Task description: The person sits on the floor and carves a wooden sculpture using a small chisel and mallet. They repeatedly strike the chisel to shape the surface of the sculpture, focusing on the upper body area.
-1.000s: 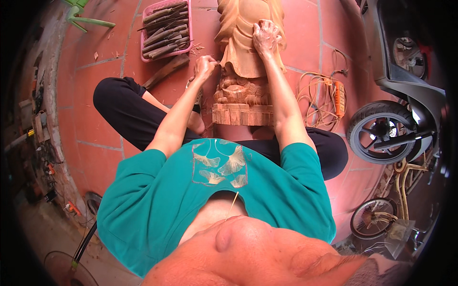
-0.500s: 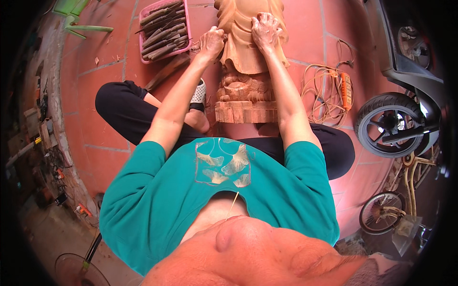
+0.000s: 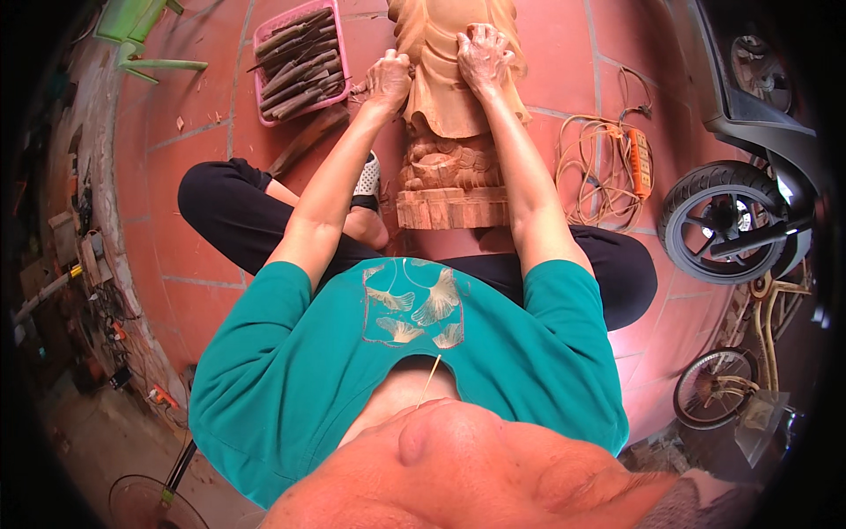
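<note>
A carved wooden statue (image 3: 447, 79) lies on the floor in front of me, its draped robe facing up and its rough base (image 3: 454, 208) toward me. My left hand (image 3: 388, 79) is closed at the left edge of the robe; whatever its fingers hold is hidden. On top of the robe's folds rests my right hand (image 3: 485, 60), fingers bent and slightly apart against the wood, with no tool visible in it. The statue's upper part is cut off by the frame.
A pink basket (image 3: 258, 81) of dark-handled carving tools (image 3: 302, 66) stands to the left, beside a long piece of wood (image 3: 308, 139). An orange power strip (image 3: 640, 164) with coiled cord lies right. Further right are a motorbike wheel (image 3: 727, 220) and a bicycle wheel (image 3: 716, 388).
My right hand has shifted slightly left on the robe. My left hand stays closed at the statue's edge, and the whole view has tilted a little.
</note>
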